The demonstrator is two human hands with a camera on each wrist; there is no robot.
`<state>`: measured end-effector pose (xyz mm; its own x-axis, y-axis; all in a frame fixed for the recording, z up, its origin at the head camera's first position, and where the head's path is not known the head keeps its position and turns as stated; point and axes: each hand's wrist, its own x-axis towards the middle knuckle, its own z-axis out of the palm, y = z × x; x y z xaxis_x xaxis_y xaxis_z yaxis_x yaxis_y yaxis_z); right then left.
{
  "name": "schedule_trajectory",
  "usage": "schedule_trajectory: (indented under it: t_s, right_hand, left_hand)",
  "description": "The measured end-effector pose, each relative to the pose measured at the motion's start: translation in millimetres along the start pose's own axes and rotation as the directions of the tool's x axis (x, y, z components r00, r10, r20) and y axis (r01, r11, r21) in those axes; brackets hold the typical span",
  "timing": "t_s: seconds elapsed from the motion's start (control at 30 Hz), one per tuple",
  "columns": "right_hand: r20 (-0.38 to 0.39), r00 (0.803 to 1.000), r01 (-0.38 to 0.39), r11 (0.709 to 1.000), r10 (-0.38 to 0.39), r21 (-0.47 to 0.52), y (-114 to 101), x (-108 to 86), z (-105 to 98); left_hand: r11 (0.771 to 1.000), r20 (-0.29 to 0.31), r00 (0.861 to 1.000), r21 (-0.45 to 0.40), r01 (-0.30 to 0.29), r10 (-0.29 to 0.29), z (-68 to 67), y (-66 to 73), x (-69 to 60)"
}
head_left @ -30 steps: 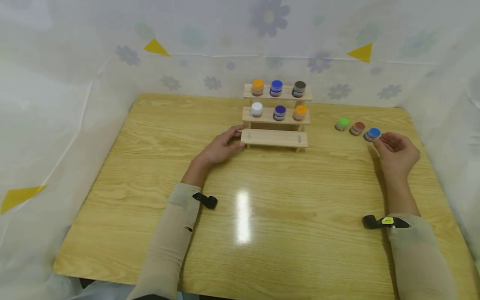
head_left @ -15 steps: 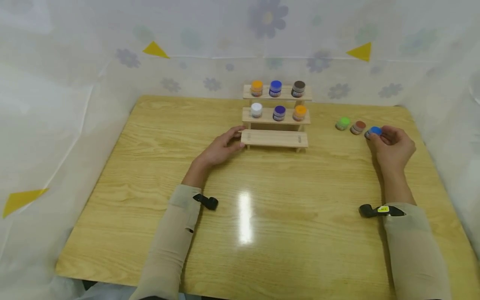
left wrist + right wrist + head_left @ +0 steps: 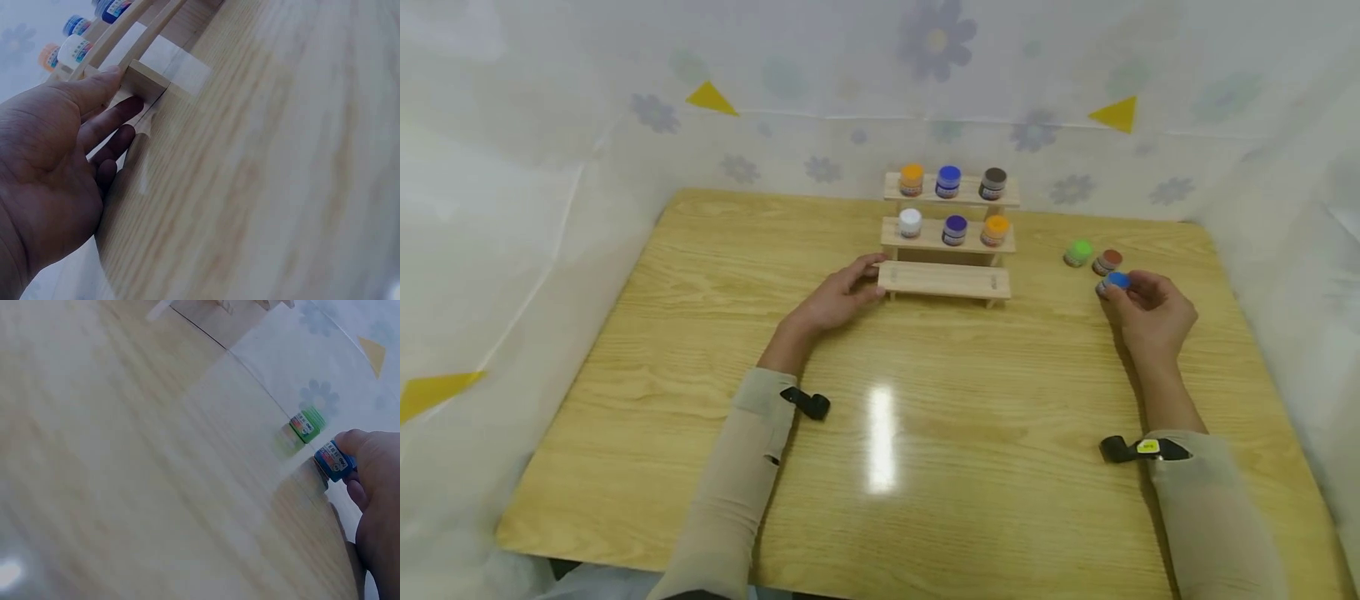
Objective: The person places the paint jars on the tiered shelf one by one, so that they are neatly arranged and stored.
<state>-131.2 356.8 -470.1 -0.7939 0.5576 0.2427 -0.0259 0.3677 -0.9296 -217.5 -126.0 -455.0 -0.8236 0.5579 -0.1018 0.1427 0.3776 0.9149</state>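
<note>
My right hand [image 3: 1157, 321] pinches a small blue-lidded paint jar [image 3: 1110, 284] between thumb and fingers, at the right of the table. In the right wrist view the blue jar [image 3: 333, 461] shows its label, with the thumb on its upper part. Behind it stand a green-lidded jar [image 3: 1078, 253] and a brown-lidded jar [image 3: 1107, 262]. My left hand [image 3: 835, 302] holds the left end of a three-step wooden rack [image 3: 943, 280] at its bare lowest step. From the left wrist view, the thumb lies on the step's end and the fingers [image 3: 115, 119] reach beside its leg.
On the rack's top step are orange [image 3: 912, 180], blue [image 3: 948, 182] and black [image 3: 992, 183] jars. White [image 3: 909, 223], purple [image 3: 955, 230] and orange-yellow [image 3: 996, 231] jars stand on the middle step. A flowered curtain [image 3: 820, 83] hangs behind the wooden table [image 3: 985, 400].
My right hand has closed its fingers on the blue jar and brought it left and slightly nearer, in front of the brown jar. The left hand has stayed at the rack.
</note>
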Motion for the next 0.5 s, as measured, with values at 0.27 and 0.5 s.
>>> schedule_trajectory:
  t_s: [0.27, 0.5]
  right_hand:
    - [0.069, 0.997, 0.027, 0.999, -0.029, 0.028, -13.6, -18.4, 17.8]
    - [0.122, 0.991, 0.057, 0.998, -0.059, 0.020, -24.1, -31.9, 30.2]
  left_hand:
    - [1.000, 0.018, 1.000, 0.011, -0.020, 0.020, -4.2, -1.1, -1.3]
    - [1.000, 0.027, 0.999, -0.007, -0.030, 0.030, -4.8, -0.7, 1.9]
